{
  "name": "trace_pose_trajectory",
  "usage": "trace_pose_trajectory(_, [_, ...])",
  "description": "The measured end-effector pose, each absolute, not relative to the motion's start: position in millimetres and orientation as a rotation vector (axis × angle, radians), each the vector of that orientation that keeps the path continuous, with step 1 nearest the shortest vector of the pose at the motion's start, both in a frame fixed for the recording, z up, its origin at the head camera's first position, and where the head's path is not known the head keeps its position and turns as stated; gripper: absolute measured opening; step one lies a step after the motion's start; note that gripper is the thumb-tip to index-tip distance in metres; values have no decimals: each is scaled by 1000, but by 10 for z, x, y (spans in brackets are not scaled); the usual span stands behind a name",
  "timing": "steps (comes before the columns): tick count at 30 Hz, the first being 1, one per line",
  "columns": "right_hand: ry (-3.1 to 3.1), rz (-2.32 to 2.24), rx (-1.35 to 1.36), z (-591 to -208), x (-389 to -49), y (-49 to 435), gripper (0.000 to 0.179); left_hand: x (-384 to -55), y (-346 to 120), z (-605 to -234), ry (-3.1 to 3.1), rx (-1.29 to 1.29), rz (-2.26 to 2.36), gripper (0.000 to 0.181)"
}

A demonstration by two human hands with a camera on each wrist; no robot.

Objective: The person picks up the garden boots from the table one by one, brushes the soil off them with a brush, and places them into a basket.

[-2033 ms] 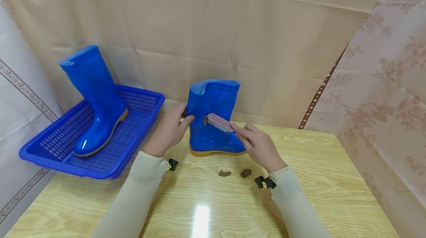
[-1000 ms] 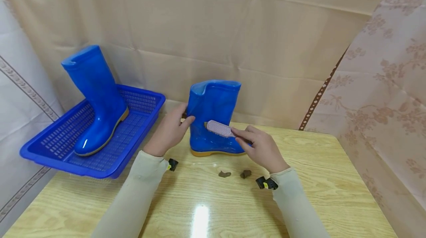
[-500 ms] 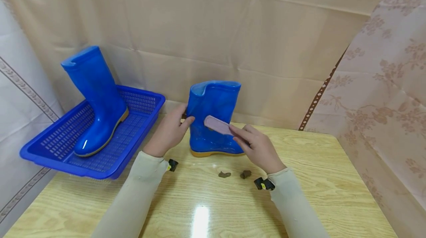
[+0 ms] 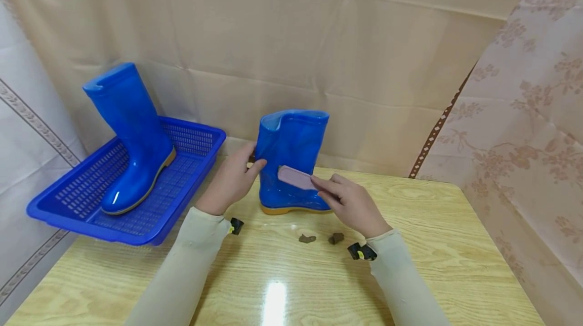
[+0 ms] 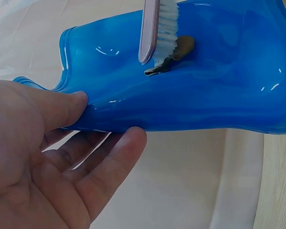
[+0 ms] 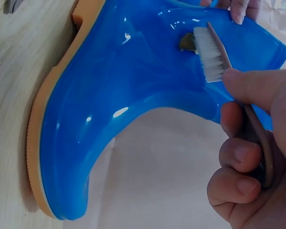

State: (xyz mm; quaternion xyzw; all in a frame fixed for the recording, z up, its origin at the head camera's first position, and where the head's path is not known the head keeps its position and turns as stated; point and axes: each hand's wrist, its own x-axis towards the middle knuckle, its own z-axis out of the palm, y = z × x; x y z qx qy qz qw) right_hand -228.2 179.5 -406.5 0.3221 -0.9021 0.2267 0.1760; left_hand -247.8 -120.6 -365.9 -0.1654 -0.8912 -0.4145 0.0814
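A blue rain boot (image 4: 295, 136) with an orange-yellow sole stands upright on the wooden table. My left hand (image 4: 233, 179) steadies its shaft from the left; in the left wrist view the thumb lies on the near side and the fingers go round behind. My right hand (image 4: 355, 203) grips the handle of a pale pink scrub brush (image 4: 295, 177). White bristles (image 6: 209, 55) touch the boot at a brown, mud-like patch (image 5: 183, 47) on the shaft. From the head view the brush covers that patch.
A second blue rain boot (image 4: 138, 128) stands in a blue plastic basket (image 4: 186, 209) at the left. Two brown lumps (image 4: 307, 238) lie on the table (image 4: 410, 275) in front of the boot. A beige cloth (image 4: 255, 37) hangs behind.
Short strokes have carried the brush up and down over the boot's shaft. Its flat back now faces the head camera, where bristles showed before. Left hand and boot stay nearly still.
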Motion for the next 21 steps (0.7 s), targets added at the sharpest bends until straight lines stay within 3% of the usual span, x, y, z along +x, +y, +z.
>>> trace_pose_trajectory(21, [-2493,625,912,-4086,-2296,1779,45,-2484,-1224,-3678,-2649,-518,-1237,35])
